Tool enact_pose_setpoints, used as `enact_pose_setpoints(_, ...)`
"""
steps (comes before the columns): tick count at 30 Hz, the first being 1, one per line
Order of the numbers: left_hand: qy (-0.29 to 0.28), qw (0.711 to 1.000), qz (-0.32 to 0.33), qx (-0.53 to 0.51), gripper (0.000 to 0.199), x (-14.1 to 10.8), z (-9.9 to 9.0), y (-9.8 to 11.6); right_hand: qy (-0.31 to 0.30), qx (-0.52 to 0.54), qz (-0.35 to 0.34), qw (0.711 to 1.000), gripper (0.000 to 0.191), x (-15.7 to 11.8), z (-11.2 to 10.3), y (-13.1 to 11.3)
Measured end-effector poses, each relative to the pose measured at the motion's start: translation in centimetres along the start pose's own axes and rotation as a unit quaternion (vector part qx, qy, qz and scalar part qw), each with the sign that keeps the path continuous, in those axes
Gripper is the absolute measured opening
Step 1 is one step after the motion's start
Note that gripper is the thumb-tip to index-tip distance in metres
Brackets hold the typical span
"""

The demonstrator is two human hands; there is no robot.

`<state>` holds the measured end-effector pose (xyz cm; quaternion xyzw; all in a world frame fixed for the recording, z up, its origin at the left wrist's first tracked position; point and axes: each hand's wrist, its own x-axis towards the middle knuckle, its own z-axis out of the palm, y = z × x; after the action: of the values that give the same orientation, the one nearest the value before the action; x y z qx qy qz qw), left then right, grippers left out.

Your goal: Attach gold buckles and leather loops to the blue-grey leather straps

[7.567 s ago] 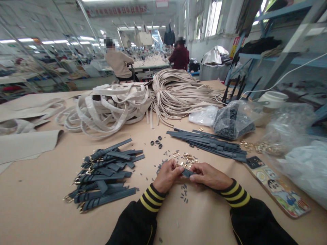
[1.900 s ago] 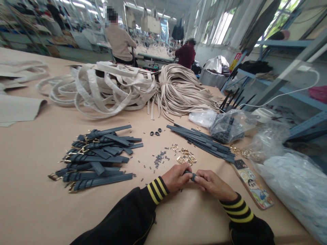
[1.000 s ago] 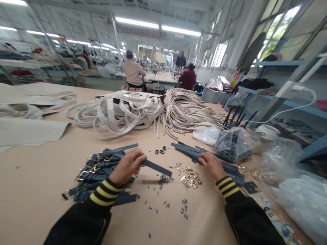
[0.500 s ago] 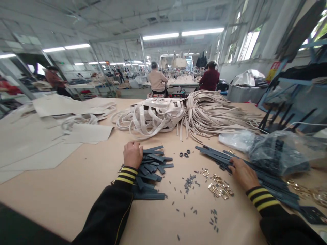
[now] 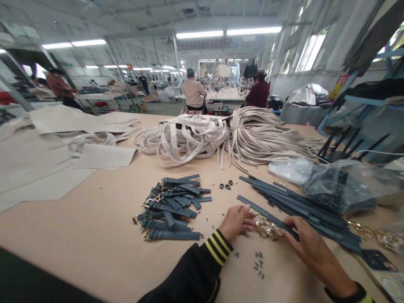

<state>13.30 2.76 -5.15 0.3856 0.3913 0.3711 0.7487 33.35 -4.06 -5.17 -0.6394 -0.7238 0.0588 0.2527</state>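
Note:
My right hand (image 5: pixel 301 237) grips a single dark blue-grey strap (image 5: pixel 261 212) near its lower end, and the strap slants up and left over the table. Close to that strap, on its left, is my left hand (image 5: pixel 238 223), its fingers apart and partly curled, with nothing visible in them. Gold buckles (image 5: pixel 265 228) lie in a small heap between my hands. Beyond my right hand, a bundle of long dark straps (image 5: pixel 303 208) lies flat. Left of my left hand sits a pile of short dark straps with gold buckles (image 5: pixel 172 206).
Small dark pieces (image 5: pixel 259 263) are scattered on the table near me, and several black rings (image 5: pixel 226 185) lie further back. Beige strap coils (image 5: pixel 192 139) and a tied beige bundle (image 5: pixel 259 132) cover the far side. Plastic bags (image 5: pixel 344 185) stand right; beige sheets (image 5: pixel 47 168) left.
My left hand has left the buckled pile and moved right, beside the gold buckles. My right hand has lifted one strap off the bundle and brought it left.

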Motion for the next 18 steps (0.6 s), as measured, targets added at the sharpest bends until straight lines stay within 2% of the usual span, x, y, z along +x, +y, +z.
enact_pose_setpoints(3,0.032,0.999,0.019,-0.038,0.031,-0.3,-0.6,0.1,-0.034,0.052,0.037,0.997,0.011,-2.2,-0.3,-1.5)
enact_pose_setpoints(6,0.047,0.998,0.022,-0.019,0.027,-0.4,-1.0,0.1,-0.075,0.084,0.067,0.991,0.013,-2.8,-0.5,-2.4)
enact_pose_setpoints(10,0.03,0.999,-0.011,0.004,0.023,-0.4,-0.7,-0.1,-0.109,0.117,0.067,0.985,0.014,-1.2,-0.6,-3.3)
enact_pose_setpoints(14,0.026,0.999,-0.037,0.007,0.023,-0.5,-0.4,-0.3,-0.09,0.137,0.046,0.985,0.016,1.0,0.6,-4.5)
enact_pose_setpoints(18,0.02,0.999,-0.045,-0.005,0.024,-0.5,-0.5,-0.3,-0.069,0.155,0.034,0.985,0.016,2.1,1.8,-5.1)
